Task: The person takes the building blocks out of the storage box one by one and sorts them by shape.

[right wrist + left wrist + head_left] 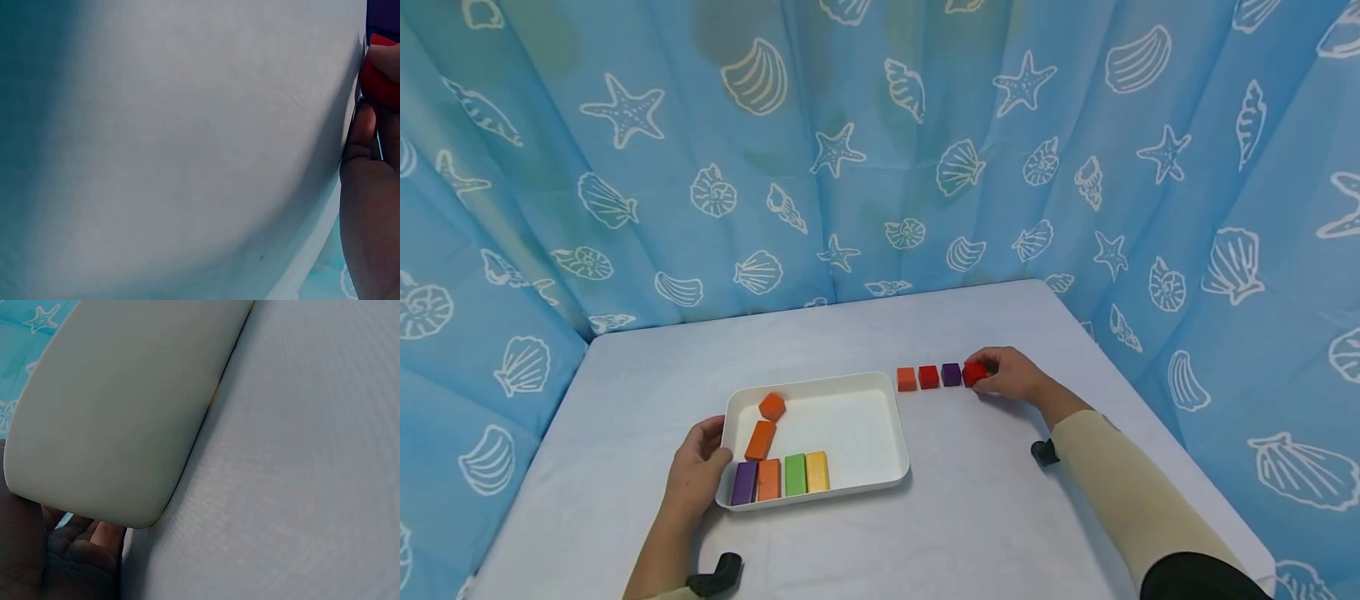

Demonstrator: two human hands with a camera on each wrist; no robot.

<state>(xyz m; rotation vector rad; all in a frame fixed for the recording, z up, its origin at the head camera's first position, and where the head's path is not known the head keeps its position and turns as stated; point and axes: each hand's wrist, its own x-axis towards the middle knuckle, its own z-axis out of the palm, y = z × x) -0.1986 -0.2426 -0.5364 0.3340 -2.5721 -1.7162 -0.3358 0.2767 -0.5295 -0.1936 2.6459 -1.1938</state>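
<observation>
At the right end of a short row of blocks, my right hand (1011,375) pinches a red block (974,373) between thumb and fingers. The right wrist view catches this red block (380,81) at its edge, with the thumb on it. To its left in the row stand a purple block (951,375), another red block (928,377) and an orange block (906,379). My left hand (696,467) grips the left side of a white tray (850,417), thumb over the rim. In the left wrist view the outer wall of the tray (119,419) hides part of the fingers.
Inside the tray, a purple block (744,483), an orange block (769,480), a green block (795,475) and a yellow block (817,472) line the near side. Two more orange blocks lie behind them. A blue shell-patterned curtain (865,200) surrounds the white-covered table (970,500).
</observation>
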